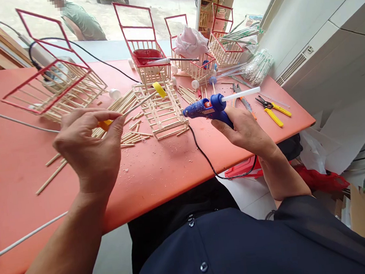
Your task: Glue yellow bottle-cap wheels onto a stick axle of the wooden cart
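My left hand [90, 152] pinches a thin wooden stick [139, 103] with a yellow bottle cap [159, 90] on its far end. Orange-yellow also shows by my fingers, perhaps a second cap. Wrapped round the handle of a blue hot glue gun [204, 108] is my right hand [248, 130]. A white glue stick [243, 93] juts from the gun's rear, and its nozzle points left at a small cart frame of wooden sticks [164, 117]. That frame lies between my hands, under the capped stick. Whether the nozzle touches it I cannot tell.
Several stick carts with red trim, such as the left one [58, 86], stand along the back. Loose sticks [133, 135] lie left of the frame. At right are wire strippers [273, 109], pliers [241, 97] and bagged glue sticks [258, 67]. The gun's black cord [203, 152] hangs off the front edge.
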A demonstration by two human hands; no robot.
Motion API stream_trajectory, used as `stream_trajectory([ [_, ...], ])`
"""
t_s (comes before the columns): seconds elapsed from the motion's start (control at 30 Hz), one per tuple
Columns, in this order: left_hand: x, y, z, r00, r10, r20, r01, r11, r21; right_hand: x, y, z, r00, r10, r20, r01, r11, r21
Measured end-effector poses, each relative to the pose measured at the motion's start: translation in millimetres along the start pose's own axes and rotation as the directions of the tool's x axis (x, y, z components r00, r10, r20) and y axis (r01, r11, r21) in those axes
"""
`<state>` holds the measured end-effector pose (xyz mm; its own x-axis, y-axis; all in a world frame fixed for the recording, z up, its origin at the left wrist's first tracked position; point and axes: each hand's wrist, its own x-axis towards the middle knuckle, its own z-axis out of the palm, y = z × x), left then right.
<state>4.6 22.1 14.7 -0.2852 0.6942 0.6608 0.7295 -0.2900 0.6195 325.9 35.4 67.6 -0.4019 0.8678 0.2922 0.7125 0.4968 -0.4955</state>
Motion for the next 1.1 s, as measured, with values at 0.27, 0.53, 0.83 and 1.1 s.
stream_trajectory([
  [0.27,0.4,3.0,-0.8,1.0,-0.011,-0.005,0.011,1.0,-0.012,-0.1,3.9,-0.3,1.0,-0.008,-0.018,0.007,1.0,-0.029],
  [0.53,0.6,1.3,-0.4,1.0,-0.009,-0.007,0.009,1.0,-0.01,-2.2,4.4,-1.3,1.0,0.009,-0.017,-0.01,0.999,-0.041],
  [0.83,0.8,3.8,-0.9,1.0,-0.012,-0.003,0.012,1.0,-0.017,-1.1,1.1,-0.3,1.0,-0.004,-0.009,0.003,1.0,-0.011],
  [1.1,1.0,4.5,-1.7,1.0,-0.015,-0.006,0.015,1.0,-0.014,1.0,0.6,3.5,1.0,-0.02,-0.009,0.021,1.0,0.009],
])
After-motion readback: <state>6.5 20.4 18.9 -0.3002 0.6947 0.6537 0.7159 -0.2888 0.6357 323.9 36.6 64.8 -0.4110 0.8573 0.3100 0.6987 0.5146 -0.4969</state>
